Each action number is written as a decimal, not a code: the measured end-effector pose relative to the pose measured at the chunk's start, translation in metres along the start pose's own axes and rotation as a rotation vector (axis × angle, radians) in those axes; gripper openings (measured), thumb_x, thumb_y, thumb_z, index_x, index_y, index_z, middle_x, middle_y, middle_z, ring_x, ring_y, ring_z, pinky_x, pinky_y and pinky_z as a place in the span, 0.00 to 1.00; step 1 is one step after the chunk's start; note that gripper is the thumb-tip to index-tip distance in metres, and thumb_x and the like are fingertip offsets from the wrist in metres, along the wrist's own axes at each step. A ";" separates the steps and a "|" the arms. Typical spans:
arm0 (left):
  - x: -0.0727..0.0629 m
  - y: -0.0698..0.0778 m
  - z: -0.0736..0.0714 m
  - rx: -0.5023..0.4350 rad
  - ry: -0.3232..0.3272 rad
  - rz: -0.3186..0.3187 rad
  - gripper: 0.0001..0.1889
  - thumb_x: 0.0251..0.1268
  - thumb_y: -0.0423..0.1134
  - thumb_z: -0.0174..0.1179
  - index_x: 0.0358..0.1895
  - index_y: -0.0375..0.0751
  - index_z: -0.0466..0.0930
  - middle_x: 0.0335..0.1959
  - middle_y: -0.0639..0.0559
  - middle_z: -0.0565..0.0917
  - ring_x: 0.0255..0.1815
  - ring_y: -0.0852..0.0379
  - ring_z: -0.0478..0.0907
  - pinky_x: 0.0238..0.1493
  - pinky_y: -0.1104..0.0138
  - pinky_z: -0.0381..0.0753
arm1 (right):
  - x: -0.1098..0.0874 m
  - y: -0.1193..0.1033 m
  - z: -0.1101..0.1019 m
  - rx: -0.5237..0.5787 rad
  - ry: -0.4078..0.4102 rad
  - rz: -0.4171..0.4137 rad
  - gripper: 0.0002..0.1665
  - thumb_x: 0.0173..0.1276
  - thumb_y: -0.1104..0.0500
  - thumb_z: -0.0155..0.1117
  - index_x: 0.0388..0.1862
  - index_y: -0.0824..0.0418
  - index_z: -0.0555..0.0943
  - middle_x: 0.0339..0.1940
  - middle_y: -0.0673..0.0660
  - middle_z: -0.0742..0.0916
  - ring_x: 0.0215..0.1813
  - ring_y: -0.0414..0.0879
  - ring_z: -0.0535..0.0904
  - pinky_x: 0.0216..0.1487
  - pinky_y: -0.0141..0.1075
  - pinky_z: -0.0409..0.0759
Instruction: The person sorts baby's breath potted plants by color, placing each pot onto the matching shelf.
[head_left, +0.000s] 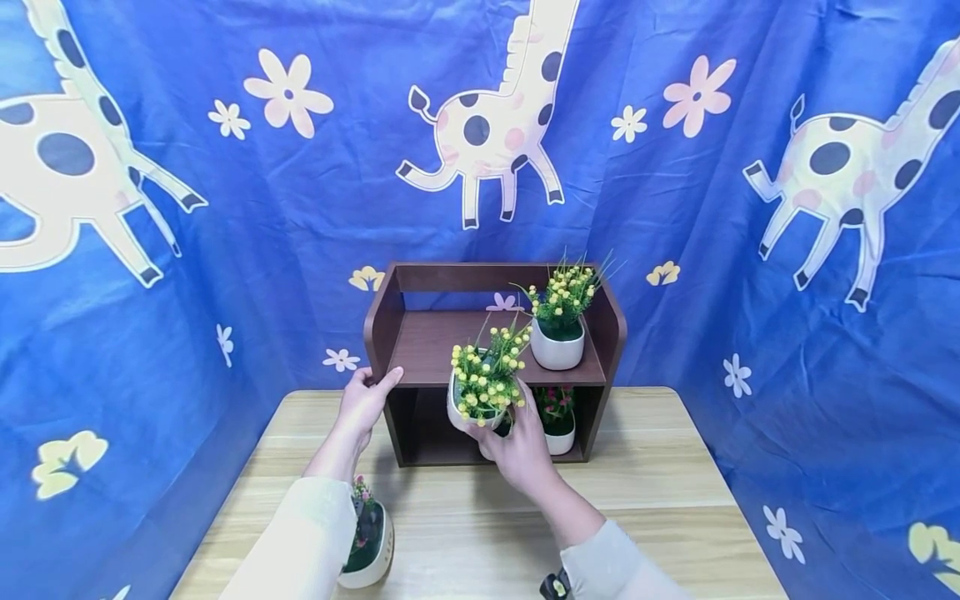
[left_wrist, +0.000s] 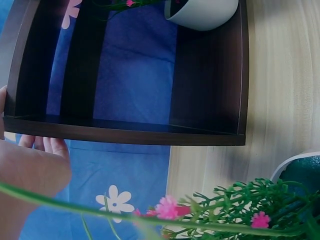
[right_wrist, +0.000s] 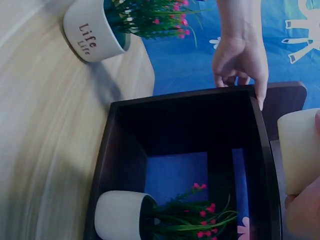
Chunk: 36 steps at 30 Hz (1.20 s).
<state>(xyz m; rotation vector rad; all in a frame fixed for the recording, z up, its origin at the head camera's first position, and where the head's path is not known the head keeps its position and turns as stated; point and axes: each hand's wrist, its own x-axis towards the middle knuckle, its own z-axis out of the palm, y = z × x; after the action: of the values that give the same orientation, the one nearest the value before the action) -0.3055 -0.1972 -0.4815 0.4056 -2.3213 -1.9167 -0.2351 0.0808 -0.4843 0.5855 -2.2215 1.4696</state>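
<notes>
My right hand (head_left: 521, 446) holds a white pot with yellow-flowered artificial greenery (head_left: 487, 375) in front of the small dark brown shelf (head_left: 431, 342). In the right wrist view, the fingers of that hand reach round the pale pot (right_wrist: 300, 150). My left hand (head_left: 363, 404) grips the shelf's left side panel, thumb over the front edge and fingers behind the panel. Another yellow-flowered potted plant (head_left: 558, 342) stands at the right of the upper level. Below it sits a pot with pinkish-red flowers (head_left: 558, 437); my right hand covers part of the lower compartment.
A pink-flowered plant in a white pot (head_left: 375, 558) stands on the wooden table (head_left: 645, 475) by my left sleeve; its pot bears the word "Life" in the right wrist view. Behind the table hangs a blue curtain (head_left: 337, 208) printed with giraffes and flowers.
</notes>
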 end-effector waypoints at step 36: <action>0.004 0.000 0.000 -0.008 -0.007 0.002 0.36 0.78 0.53 0.66 0.73 0.31 0.65 0.71 0.34 0.72 0.74 0.42 0.69 0.85 0.48 0.63 | 0.070 -0.001 0.019 -0.121 -0.131 0.275 0.59 0.69 0.42 0.79 0.89 0.58 0.59 0.77 0.66 0.75 0.77 0.62 0.75 0.79 0.59 0.75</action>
<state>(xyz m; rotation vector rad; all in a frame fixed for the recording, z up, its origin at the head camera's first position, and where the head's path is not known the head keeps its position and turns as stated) -0.3091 -0.1979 -0.4821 0.3959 -2.3167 -1.9287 -0.2940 0.0550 -0.4519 0.3572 -2.5559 1.4462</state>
